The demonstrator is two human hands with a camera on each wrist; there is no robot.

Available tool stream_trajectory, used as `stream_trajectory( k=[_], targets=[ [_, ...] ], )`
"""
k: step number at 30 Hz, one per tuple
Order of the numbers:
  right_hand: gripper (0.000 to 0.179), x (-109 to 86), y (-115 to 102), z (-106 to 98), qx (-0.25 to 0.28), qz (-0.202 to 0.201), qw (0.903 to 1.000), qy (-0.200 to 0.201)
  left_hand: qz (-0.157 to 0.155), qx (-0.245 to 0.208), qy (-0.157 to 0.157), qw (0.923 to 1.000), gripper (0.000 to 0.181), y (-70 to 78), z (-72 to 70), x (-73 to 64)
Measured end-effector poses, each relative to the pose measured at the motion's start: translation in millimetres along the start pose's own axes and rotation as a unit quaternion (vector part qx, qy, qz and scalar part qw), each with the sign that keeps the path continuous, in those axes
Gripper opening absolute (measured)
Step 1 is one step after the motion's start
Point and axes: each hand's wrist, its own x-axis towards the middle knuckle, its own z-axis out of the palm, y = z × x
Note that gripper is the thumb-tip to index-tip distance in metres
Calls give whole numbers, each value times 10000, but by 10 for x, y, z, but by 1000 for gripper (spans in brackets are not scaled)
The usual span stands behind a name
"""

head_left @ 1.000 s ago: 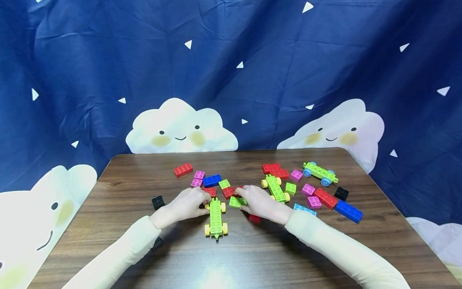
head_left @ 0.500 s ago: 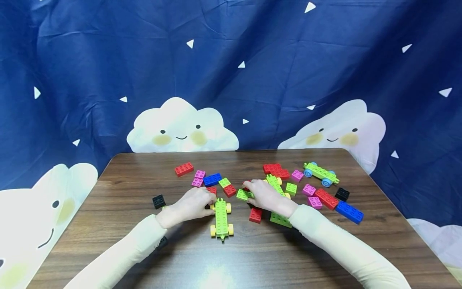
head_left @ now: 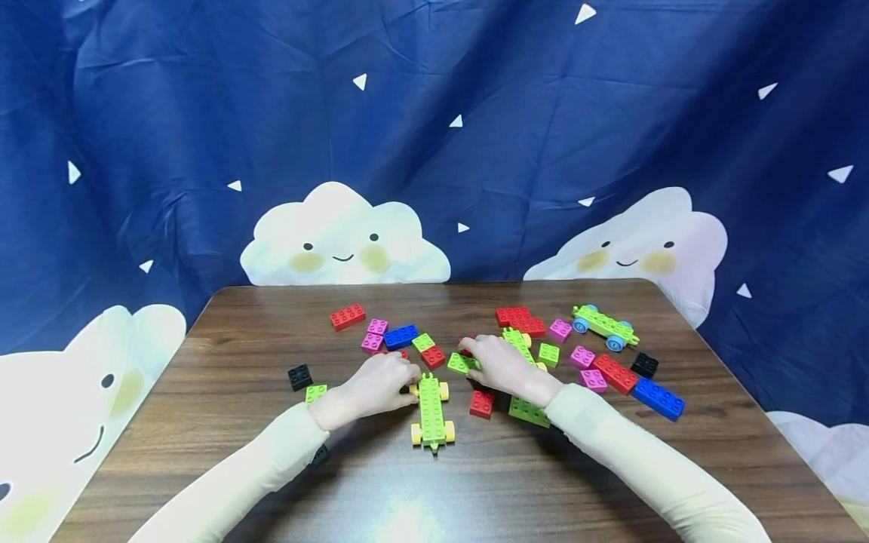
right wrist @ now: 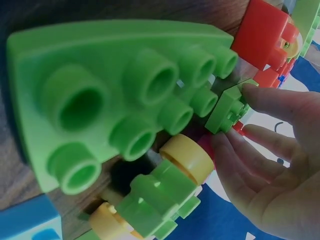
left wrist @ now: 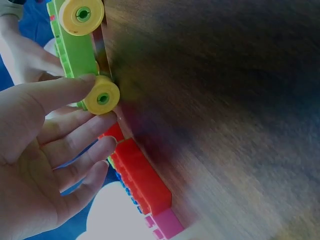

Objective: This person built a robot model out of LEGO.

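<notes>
My left hand (head_left: 380, 385) pinches a yellow front wheel (left wrist: 102, 96) of a lime-green toy car base (head_left: 431, 411), which stands on the table. In the left wrist view the thumb lies over the wheel's edge and the other fingers spread beneath. To the right, my right hand (head_left: 509, 369) holds a small green building brick (right wrist: 227, 107) between thumb and fingers, low over the table. A second yellow-wheeled car base (head_left: 517, 343) is partly hidden behind this hand. Between the hands lies a red brick (head_left: 481, 404).
A larger green brick (head_left: 529, 411) lies under the right forearm. Blue (head_left: 400, 336), pink (head_left: 372, 343) and red bricks are scattered behind. A blue-wheeled car base (head_left: 604, 324) stands at the back right. Near the left arm are a black brick (head_left: 299, 377) and a lime brick (head_left: 315, 393).
My left hand has slid the car base a little to the right. My right hand has also shifted right with the green brick, uncovering the red brick and the larger green one.
</notes>
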Motion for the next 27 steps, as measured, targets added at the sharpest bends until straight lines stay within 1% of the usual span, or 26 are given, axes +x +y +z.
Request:
stream_trajectory(
  k=[4,10,14,18,22,27],
  targets=[
    [42,-8,-1,-9,33,82,10000,9,-7,1,49,10000,24,14,7,12],
    [39,-48,-76,-94,284,119,9995,91,-103,-79,-50,9999,24,23,-2,34],
    [35,-99,-175,-171,486,-112,9987,110,-138,-110,-120,9998,23,25,2,53],
    [30,-128,-258,-200,756,-367,9965,-6,-137,-91,-78,9998,23,25,11,66],
    [27,-126,-302,-160,912,-467,9946,-140,-150,-93,-40,9998,22,30,12,68],
    [24,-132,-331,-88,878,-535,9946,-149,-131,-55,-4,9999,21,51,19,71]
  ],
)
